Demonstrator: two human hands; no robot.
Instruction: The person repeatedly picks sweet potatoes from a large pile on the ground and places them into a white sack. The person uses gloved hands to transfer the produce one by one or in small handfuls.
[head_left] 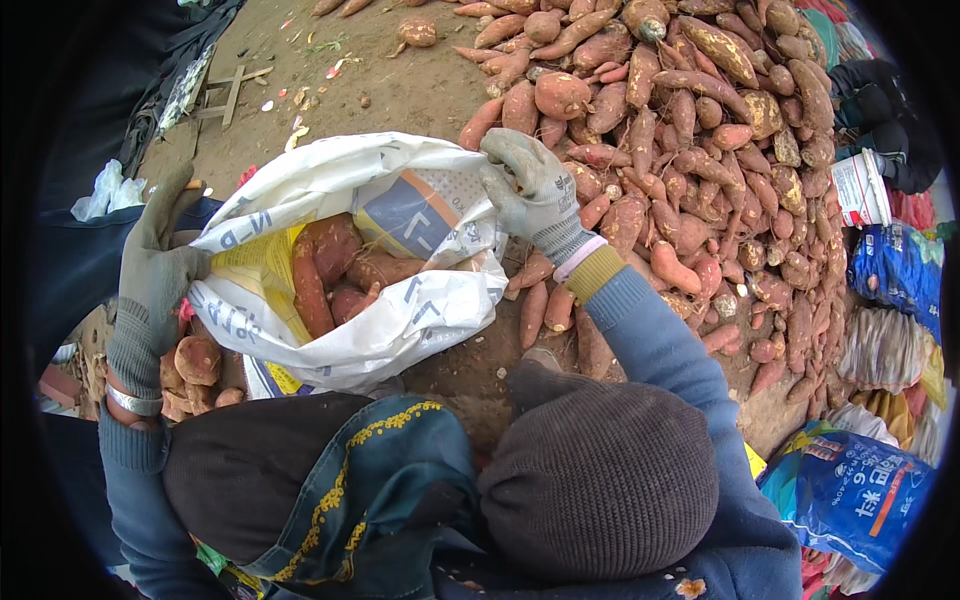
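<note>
A white woven plastic sack [345, 345] with blue print and a yellow patch stands in front of me, its mouth spread wide. Several reddish sweet potatoes [330, 262] lie inside. My right hand [535, 190], in a grey knit glove, is closed on the sack's far right rim. At the left rim is my gloved left hand [155, 270], its fingers stretched upward and apart, its thumb side against the sack's edge. Whether a fold of sack is pinched there is hard to see. Beyond my right hand rises a large heap of sweet potatoes [690, 190].
More sweet potatoes [198, 362] lie left of the sack. My cloth-covered knees [610, 475] fill the near side. At the right are a white bucket [862, 188], a blue printed bag [860, 485] and a stack of folded sacks [885, 348]. Wooden slats [233, 95] lie on the bare soil [390, 85].
</note>
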